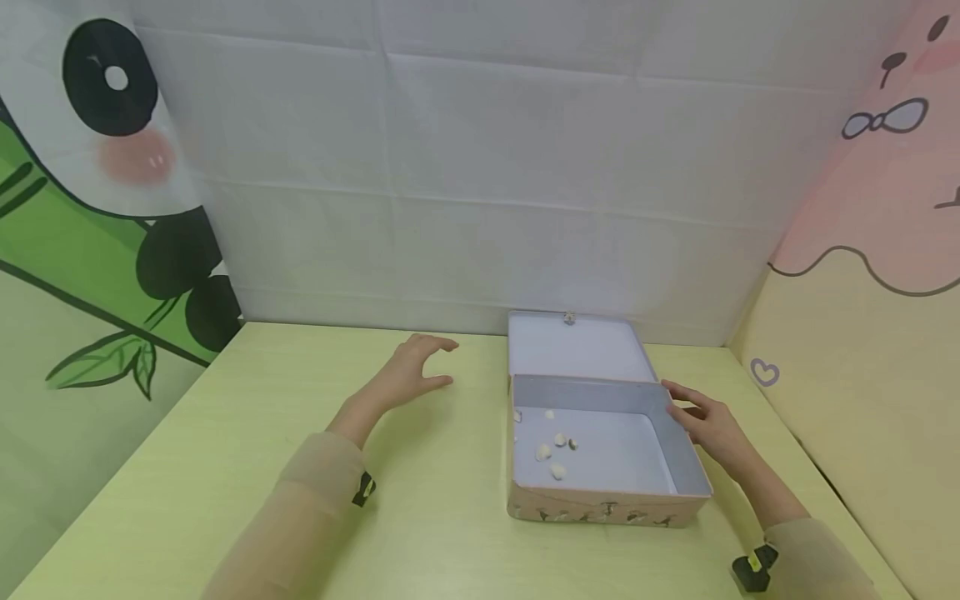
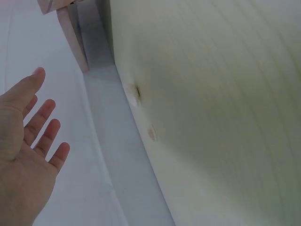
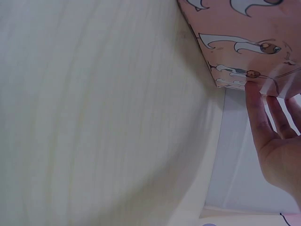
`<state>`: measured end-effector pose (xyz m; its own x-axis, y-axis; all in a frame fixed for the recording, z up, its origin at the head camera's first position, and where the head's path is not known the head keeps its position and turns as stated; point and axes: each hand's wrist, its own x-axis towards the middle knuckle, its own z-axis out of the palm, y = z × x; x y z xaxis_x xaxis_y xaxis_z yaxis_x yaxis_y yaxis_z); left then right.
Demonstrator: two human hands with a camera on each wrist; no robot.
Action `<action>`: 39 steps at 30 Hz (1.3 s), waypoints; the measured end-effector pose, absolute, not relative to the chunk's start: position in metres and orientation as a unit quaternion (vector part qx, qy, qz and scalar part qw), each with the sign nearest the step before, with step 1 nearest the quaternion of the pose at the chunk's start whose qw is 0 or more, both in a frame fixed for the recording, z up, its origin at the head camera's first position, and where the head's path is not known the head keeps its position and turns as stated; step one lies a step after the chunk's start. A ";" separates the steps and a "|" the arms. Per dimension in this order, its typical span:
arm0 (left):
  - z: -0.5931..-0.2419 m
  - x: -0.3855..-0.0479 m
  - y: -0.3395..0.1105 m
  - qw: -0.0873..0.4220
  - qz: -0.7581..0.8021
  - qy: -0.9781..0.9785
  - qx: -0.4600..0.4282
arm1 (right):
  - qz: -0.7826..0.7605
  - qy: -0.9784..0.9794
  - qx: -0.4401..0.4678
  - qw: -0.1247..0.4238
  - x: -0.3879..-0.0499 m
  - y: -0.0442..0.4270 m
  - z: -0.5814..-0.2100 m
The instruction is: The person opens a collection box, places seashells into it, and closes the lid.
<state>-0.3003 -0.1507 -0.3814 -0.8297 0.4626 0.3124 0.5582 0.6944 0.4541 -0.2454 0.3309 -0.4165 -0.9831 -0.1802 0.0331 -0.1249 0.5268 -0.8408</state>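
Observation:
A pink tin box (image 1: 600, 508) with bird-like prints stands with its lid (image 1: 577, 346) raised. Several small whitish pieces that look like seashells (image 1: 543, 452) lie on its pale floor, toward the left. My right hand (image 1: 716, 429) touches the box's right wall near the hinge, fingertips at the rim; the right wrist view shows the fingers (image 3: 256, 110) against the printed side. To the left of the box, my left hand (image 1: 405, 375) hovers with thumb and fingers apart, holding nothing. Near it, the left wrist view shows a pale shell (image 2: 134, 94) and a ribbed shell (image 2: 152, 133) on the table.
The light yellow wooden table (image 1: 442, 533) ends at a white cloth backdrop (image 1: 480, 167) close behind the lid. A printed panel (image 1: 862, 375) borders the right side, near my right arm. Another printed panel (image 1: 97, 417) borders the left.

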 end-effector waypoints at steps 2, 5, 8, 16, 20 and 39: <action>-0.387 -0.305 -0.155 0.081 -0.279 -0.918 -0.269 | -0.478 0.874 -0.087 0.028 -0.246 0.331 -0.417; -0.395 -0.311 -0.160 0.070 -0.284 -0.921 -0.257 | -0.475 0.875 -0.086 0.027 -0.246 0.330 -0.417; -0.404 -0.318 -0.164 0.058 -0.280 -0.926 -0.248 | -0.474 0.876 -0.086 0.026 -0.246 0.330 -0.418; -0.421 -0.332 -0.169 0.019 -0.242 -0.943 -0.228 | -0.482 0.871 -0.091 0.023 -0.246 0.330 -0.421; -0.420 -0.337 -0.166 0.002 -0.203 -0.950 -0.237 | -0.488 0.868 -0.090 0.023 -0.244 0.330 -0.420; -0.425 -0.341 -0.155 -0.025 -0.133 -0.969 -0.206 | -0.487 0.868 -0.090 0.029 -0.246 0.332 -0.419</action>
<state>-0.3407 -0.1549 -0.4249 -0.9140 0.4056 0.0063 0.3923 0.8798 0.2686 -0.2460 0.3323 -0.4194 -0.9821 -0.1848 0.0369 -0.1278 0.5090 -0.8513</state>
